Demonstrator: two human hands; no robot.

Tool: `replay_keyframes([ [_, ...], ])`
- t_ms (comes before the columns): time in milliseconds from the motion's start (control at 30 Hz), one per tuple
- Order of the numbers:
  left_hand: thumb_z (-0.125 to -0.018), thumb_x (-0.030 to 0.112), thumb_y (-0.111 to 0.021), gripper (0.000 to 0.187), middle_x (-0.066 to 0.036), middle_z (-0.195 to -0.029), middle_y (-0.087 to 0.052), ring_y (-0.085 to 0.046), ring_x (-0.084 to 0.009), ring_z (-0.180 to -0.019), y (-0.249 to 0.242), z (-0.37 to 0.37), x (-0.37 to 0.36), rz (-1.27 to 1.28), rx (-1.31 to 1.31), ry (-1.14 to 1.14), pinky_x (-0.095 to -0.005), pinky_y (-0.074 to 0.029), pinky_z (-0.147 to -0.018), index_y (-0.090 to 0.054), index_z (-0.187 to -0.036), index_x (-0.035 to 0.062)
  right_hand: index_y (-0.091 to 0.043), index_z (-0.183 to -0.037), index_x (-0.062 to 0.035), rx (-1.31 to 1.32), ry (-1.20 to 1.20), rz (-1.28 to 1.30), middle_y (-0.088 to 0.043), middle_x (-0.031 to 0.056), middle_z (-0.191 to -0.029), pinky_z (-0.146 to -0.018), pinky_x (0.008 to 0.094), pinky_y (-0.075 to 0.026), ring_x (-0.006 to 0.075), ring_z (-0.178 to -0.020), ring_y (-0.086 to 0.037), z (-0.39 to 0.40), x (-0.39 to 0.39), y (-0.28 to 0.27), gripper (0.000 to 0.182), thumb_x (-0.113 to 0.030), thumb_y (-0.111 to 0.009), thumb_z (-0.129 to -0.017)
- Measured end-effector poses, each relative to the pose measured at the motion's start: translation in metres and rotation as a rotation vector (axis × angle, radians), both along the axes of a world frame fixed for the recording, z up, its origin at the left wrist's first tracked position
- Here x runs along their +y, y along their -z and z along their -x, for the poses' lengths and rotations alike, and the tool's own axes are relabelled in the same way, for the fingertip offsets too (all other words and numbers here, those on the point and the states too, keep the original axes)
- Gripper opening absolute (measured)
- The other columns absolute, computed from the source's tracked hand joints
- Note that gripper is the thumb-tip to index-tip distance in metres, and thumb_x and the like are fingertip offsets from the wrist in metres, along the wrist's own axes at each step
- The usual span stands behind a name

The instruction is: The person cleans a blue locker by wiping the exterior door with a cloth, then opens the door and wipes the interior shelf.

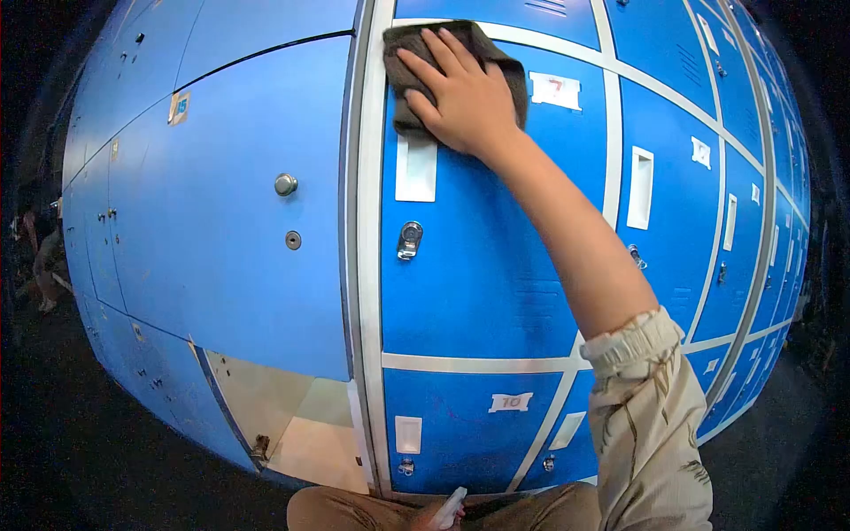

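Note:
My right hand [474, 104] presses a dark grey-brown cloth [416, 40] flat against the upper part of the blue locker door [496, 203] labelled 7. Its fingers are spread over the cloth, which covers the top of the door's white recessed handle [416, 177]. Below that handle sits a metal lock [408, 241]. Low at the bottom edge, between my knees, my left hand [429, 517] is partly visible, closed around a narrow whitish object [453, 506] whose kind I cannot make out. Most of that hand is cut off by the frame.
To the left stands a lighter blue cabinet [230, 203] with a round knob [285, 184]. Beneath it is an open compartment [310, 434]. More blue lockers [673, 195] curve away right. Locker 10 [469, 434] is low in front. A person [46, 261] is dimly visible far left.

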State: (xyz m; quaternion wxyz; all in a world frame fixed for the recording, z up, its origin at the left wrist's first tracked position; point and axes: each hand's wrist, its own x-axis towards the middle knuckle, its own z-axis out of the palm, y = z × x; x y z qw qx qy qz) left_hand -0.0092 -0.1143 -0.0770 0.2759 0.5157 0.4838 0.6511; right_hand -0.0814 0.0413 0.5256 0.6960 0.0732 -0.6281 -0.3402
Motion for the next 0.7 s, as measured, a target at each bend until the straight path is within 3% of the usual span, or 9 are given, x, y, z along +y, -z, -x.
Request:
replay_keyframes([
  [167, -0.085, 0.001, -0.053, 0.065, -0.007, -0.095, -0.052, -0.052, -0.0139, -0.064, -0.041, -0.017, -0.012, 0.064, -0.045, -0.039, -0.0287, -0.046, -0.059, -0.027, -0.144, 0.0098, -0.05, -0.13, -0.025, 0.03, -0.049, -0.026, -0.04, 0.0072, -0.142, -0.092, 0.0444, -0.039, 0.0218, -0.131, -0.036, 0.007, 0.0, -0.002, 0.048, -0.043, -0.047, -0.086],
  [367, -0.084, 0.001, -0.054, 0.06, -0.005, -0.092, -0.053, -0.054, -0.0137, -0.062, -0.05, -0.013, -0.011, 0.006, 0.369, -0.219, -0.03, -0.047, -0.057, -0.034, -0.141, 0.0086, -0.049, -0.131, -0.0212, -0.064, -0.06, 0.079, -0.038, 0.0086, -0.143, -0.088, 0.0431, -0.041, 0.0236, -0.131, -0.036, -0.029, 0.01, 0.075, 0.054, -0.037, -0.057, -0.08],
  [467, -0.085, 0.004, -0.055, 0.057, -0.004, -0.085, -0.054, -0.053, -0.0127, -0.058, 0.012, -0.001, 0.001, 0.152, -0.138, -0.066, -0.0285, -0.046, -0.053, -0.037, -0.139, 0.0075, -0.044, -0.135, -0.022, -0.198, 0.023, 0.193, -0.033, 0.0088, -0.146, -0.089, 0.0427, -0.04, 0.0232, -0.135, -0.031, -0.059, 0.014, 0.144, 0.062, -0.035, -0.059, -0.077],
  [567, -0.085, 0.01, -0.058, 0.056, -0.003, -0.079, -0.054, -0.052, -0.0112, -0.054, -0.048, -0.023, -0.012, 0.037, 0.06, -0.192, -0.027, -0.046, -0.051, -0.039, -0.137, 0.0074, -0.045, -0.136, -0.0235, -0.355, 0.094, 0.261, -0.033, 0.0113, -0.146, -0.098, 0.0466, -0.033, 0.0263, -0.135, -0.031, -0.08, 0.022, 0.222, 0.065, -0.036, -0.06, -0.074],
  [667, -0.084, 0.01, -0.059, 0.057, -0.003, -0.08, -0.055, -0.053, -0.0107, -0.056, 0.008, -0.012, -0.001, 0.073, -0.126, -0.13, -0.0266, -0.046, -0.052, -0.039, -0.137, 0.0073, -0.046, -0.135, -0.0267, -0.465, 0.094, 0.239, -0.035, 0.0091, -0.145, -0.096, 0.045, -0.034, 0.0243, -0.134, -0.033, -0.091, 0.033, 0.247, 0.063, -0.04, -0.058, -0.075],
  [700, -0.083, 0.009, -0.059, 0.058, -0.003, -0.08, -0.055, -0.053, -0.0106, -0.058, -0.001, -0.013, -0.003, 0.104, -0.119, -0.139, -0.0267, -0.047, -0.053, -0.039, -0.137, 0.007, -0.046, -0.135, -0.0274, -0.496, 0.098, 0.229, -0.035, 0.0085, -0.145, -0.095, 0.0442, -0.035, 0.0238, -0.134, -0.033, -0.092, 0.035, 0.248, 0.062, -0.041, -0.058, -0.075],
])
